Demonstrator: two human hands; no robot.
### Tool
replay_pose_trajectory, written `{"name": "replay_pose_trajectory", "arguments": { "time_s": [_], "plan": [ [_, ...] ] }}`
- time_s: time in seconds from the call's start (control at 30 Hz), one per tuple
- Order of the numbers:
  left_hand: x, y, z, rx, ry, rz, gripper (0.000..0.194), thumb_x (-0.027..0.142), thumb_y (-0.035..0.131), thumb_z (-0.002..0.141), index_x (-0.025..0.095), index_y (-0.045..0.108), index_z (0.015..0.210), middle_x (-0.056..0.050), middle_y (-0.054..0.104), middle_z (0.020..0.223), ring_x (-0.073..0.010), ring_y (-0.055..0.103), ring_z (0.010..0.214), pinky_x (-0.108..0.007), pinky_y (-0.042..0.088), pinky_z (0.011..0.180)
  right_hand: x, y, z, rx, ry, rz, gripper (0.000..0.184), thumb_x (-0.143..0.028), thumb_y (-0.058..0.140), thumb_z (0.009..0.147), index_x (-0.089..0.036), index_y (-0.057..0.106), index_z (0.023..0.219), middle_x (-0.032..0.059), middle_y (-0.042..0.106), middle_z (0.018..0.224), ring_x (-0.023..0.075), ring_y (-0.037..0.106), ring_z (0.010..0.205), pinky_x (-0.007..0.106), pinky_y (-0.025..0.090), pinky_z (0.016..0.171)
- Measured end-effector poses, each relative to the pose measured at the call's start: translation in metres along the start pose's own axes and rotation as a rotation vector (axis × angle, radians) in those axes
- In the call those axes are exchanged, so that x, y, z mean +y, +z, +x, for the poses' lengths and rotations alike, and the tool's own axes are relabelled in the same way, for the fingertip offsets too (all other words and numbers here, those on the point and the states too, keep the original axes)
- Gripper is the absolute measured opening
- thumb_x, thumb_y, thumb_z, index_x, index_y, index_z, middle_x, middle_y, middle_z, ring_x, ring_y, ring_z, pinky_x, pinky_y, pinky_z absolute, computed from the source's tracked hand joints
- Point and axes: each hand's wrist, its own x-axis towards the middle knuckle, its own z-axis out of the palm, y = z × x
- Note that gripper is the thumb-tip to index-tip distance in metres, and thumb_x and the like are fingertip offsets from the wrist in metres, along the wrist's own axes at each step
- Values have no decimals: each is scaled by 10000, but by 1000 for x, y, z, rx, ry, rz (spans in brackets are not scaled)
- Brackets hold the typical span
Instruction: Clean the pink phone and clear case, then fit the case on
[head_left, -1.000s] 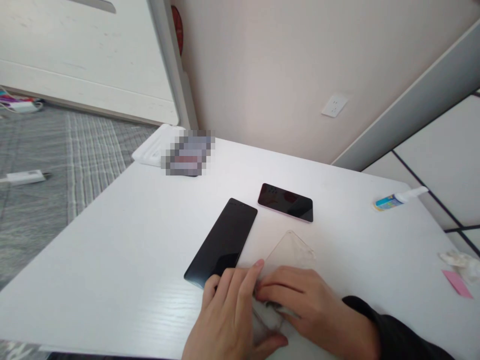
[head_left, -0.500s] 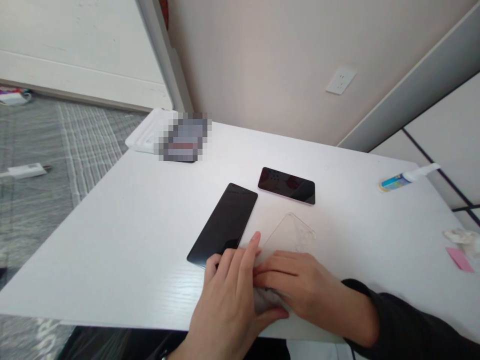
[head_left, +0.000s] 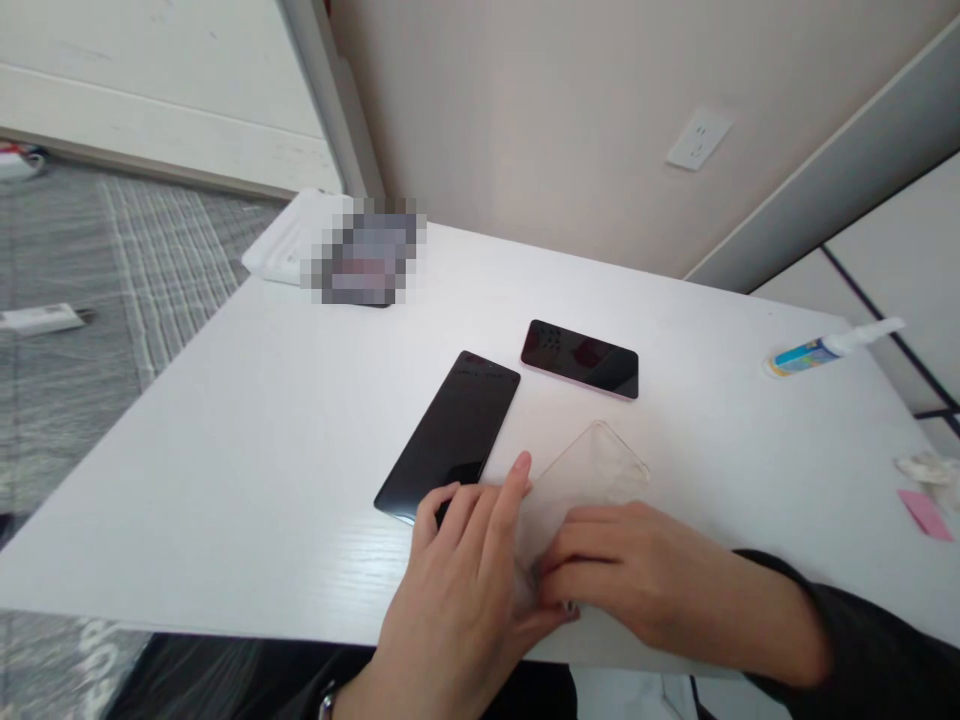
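Observation:
A transparent phone case (head_left: 622, 455) lies on the white table (head_left: 247, 450), its near part hidden by my hands. My left hand (head_left: 457, 570) curls over the case's left side, thumb along its near end, and its knuckles are beside a large black phone (head_left: 450, 425). Inside the case area, my right hand (head_left: 637, 570) has its fingers pressed together. Something greyish shows at these fingertips, too covered to name. Beyond the case a smaller black-screened phone (head_left: 581, 358) with a pinkish edge rests face up.
At the back left are a white case-like tray (head_left: 281, 240) and a blurred-out dark device (head_left: 367, 265). On the right lies a bottle (head_left: 810, 355) with a white nozzle, nearer me a pink slip (head_left: 924, 514) and a crumpled white tissue (head_left: 930, 467). A wall rises behind.
My right hand has shifted slightly right, away from my left fingers, baring more of the greyish area between them. The view has tilted a little; the phones lie as before.

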Motion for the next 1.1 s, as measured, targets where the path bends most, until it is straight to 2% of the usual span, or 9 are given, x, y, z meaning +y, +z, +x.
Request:
{"name": "replay_pose_trajectory", "arguments": {
  "time_s": [0.1,0.27,0.43,0.53,0.63,0.77,0.83,1.0,1.1],
  "plan": [
    [-1,-1,0,12,16,40,1434,613,958,588,94,115,1625,-120,693,1313,-294,604,1014,-445,345,988,3,-9,4,-70,-41,-26,126,-88,668,951,-194,720,998,34,762,1005,211,694,946,342,590,806],
    [0,-2,-1,16,10,44,1393,577,978,571,83,184,1603,-120,696,1292,-302,586,1026,-437,357,966,30,-43,-4,4,155,-212,306,-6,553,953,-231,757,991,41,761,1050,206,718,880,350,582,799],
    [-1,-1,-1,8,9,50,1402,564,990,559,79,181,1596,-114,703,1285,-290,594,1003,-434,339,969,8,-8,7,-39,-82,-99,103,-141,646,990,-169,733,941,40,748,940,213,689,866,332,573,715],
    [-1,-1,0,25,14,70,1315,587,980,561,61,282,1544,-119,701,1275,-289,587,998,-436,338,959,13,-3,8,69,25,-221,132,-157,587,1032,-162,714,1067,73,740,1019,218,691,883,330,563,707],
    [-1,0,1,39,24,74,1311,609,974,547,35,312,1522,-121,700,1246,-292,582,1000,-437,341,958,21,-5,7,227,174,-374,170,-178,538,1059,-151,702,1023,86,724,944,224,674,810,340,536,664],
    [-1,2,0,56,31,107,1331,672,941,557,23,313,1534,-113,702,1174,-297,579,976,-445,331,961,7,11,17,242,1,-215,181,-167,533,1065,-132,694,992,56,720,912,188,660,793,308,547,691],
    [-2,3,-1,66,30,119,1320,689,931,560,26,330,1530,-110,698,1158,-299,577,975,-443,330,956,6,13,19,214,-60,-257,158,-146,547,1054,-116,698,1022,67,726,953,199,659,828,314,551,689],
    [-4,5,-3,66,22,101,1300,643,944,589,48,308,1554,-91,689,1154,-300,574,1001,-432,330,961,25,-1,8,357,200,-475,173,-182,552,1057,-124,715,1052,105,741,1003,257,672,922,384,573,755],
    [-4,6,-2,66,14,106,1353,673,936,573,45,278,1574,-81,690,1120,-301,575,983,-434,329,960,17,6,7,390,179,-363,195,-195,542,1067,-119,702,1149,107,746,1085,236,680,957,367,586,813]
  ]
}}
